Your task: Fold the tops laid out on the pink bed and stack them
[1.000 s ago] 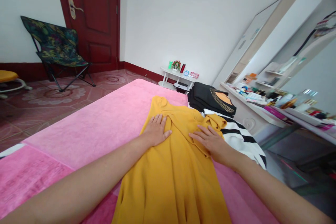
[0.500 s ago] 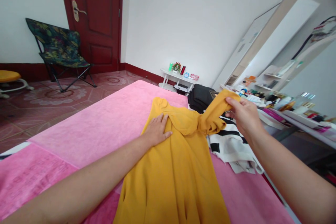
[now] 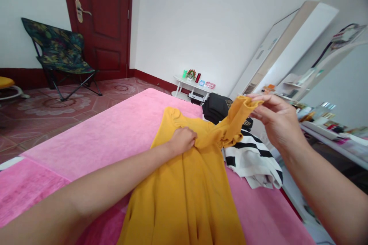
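Observation:
A mustard-yellow dress [image 3: 184,191] lies spread on the pink bed cover [image 3: 115,134], its lower end running out of view at the bottom. My left hand [image 3: 184,139] rests on the upper part of the dress, fingers curled in and pinching a fold of its cloth. Out to the right, my right hand [image 3: 277,116] grips the cuff of one sleeve [image 3: 235,116] between thumb and fingers. That sleeve is raised off the bed and bunched where it meets the dress.
Folded black clothes [image 3: 215,107] and a black-and-white striped garment [image 3: 253,157] lie right of the dress. A vanity crowded with bottles [image 3: 322,115] stands beyond the bed's right edge. A low white shelf [image 3: 192,84], a camouflage folding chair [image 3: 60,53] and a red door [image 3: 100,19] are farther back.
My left hand has gone from lying flat with fingers spread to curled on the cloth, slightly farther right. My right hand has turned, and the cuff's opening now faces up.

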Demonstrator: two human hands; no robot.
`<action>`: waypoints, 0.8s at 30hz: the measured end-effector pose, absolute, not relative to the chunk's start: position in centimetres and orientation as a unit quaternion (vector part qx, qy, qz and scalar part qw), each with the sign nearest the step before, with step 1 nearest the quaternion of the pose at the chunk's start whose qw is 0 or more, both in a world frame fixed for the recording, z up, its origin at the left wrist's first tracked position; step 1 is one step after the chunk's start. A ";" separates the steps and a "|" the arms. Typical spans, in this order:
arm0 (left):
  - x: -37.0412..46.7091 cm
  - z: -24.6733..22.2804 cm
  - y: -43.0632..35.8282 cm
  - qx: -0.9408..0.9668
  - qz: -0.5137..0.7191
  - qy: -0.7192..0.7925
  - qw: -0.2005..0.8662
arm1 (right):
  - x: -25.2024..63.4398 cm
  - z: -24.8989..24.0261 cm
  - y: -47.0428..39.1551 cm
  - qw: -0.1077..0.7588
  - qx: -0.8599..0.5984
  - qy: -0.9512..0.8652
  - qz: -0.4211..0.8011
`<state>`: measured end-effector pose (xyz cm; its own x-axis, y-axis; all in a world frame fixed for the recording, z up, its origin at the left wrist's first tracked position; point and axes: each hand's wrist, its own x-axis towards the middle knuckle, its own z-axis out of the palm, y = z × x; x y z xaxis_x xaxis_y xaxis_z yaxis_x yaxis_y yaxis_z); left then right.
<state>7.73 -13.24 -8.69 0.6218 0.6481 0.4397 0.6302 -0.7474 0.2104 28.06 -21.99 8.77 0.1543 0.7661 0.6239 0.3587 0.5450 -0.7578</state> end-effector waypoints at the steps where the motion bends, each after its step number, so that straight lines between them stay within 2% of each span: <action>1: 7.6 -8.5 -12.9 0.887 0.274 0.370 0.032 | 28.7 8.6 -22.8 0.597 -0.447 -0.646 0.165; 3: 7.0 -8.2 -12.2 0.861 0.319 0.390 0.073 | 30.1 8.1 -24.7 0.499 -0.465 -0.701 0.206; 6: 5.8 -7.9 -11.2 0.851 0.339 0.380 0.126 | 31.2 6.2 -27.1 0.175 -0.511 -0.761 0.360; 7: 5.4 -8.0 -11.1 0.857 0.334 0.369 0.131 | 31.1 5.3 -27.6 0.087 -0.525 -0.758 0.378; 9: 5.0 -8.0 -11.1 0.871 0.320 0.353 0.121 | 30.2 3.0 -28.5 0.019 -0.565 -0.761 0.318; 12: 4.7 -8.2 -11.6 0.880 0.302 0.355 0.093 | 28.1 -0.7 -29.3 0.035 -0.630 -0.762 0.142; 17: 4.3 -8.3 -12.2 0.881 0.290 0.365 0.085 | 26.6 -5.5 -29.7 0.036 -0.693 -0.720 0.007; 20: 3.9 -8.6 -12.0 0.876 0.292 0.372 0.091 | 27.0 -5.9 -28.9 0.069 -0.695 -0.716 0.023; 24: 3.3 -8.3 -11.2 0.868 0.314 0.372 0.101 | 25.7 -2.6 -28.4 0.248 -0.658 -0.695 0.151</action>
<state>3.27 -11.25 -8.32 0.5266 0.7085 0.4697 0.5818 -0.7033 0.4085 25.69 -28.39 -2.56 -0.0121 0.9891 0.1464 0.8395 0.0896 -0.5359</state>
